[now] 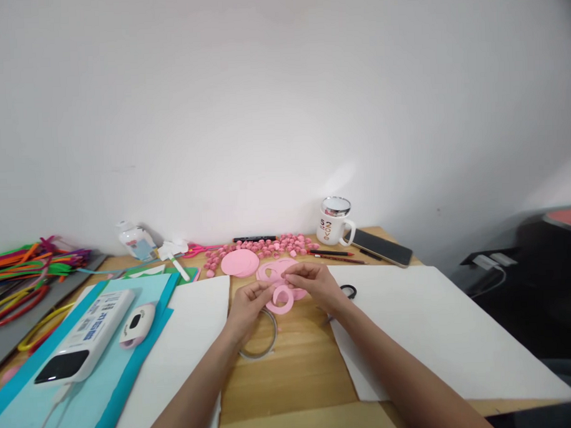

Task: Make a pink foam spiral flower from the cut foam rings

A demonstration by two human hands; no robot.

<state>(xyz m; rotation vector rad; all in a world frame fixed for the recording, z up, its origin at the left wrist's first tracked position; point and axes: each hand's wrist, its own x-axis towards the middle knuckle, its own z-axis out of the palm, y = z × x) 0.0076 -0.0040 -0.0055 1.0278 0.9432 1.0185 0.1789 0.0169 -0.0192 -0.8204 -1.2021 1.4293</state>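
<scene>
My left hand [248, 307] is closed in a pinch at the upper left of a pink paper ring [288, 304]. My right hand [320, 285] pinches close to the ring's top edge, its fingertips meeting near those of the left. Just behind the fingers lie more pink paper cutouts [265, 269], partly covered by the hands. A roll of tape [275, 340] rests on the wooden table [291, 376] below my left hand. Scissors with a black handle [349, 291] are partly hidden behind my right forearm.
Pink pom-poms [291, 243] and pink paper discs [240, 263] lie toward the wall, left of a mug [333, 225] and phone [383, 247]. White sheets [430, 327] flank the work area. A power bank [86, 336] and pipe cleaners [29, 266] are at left.
</scene>
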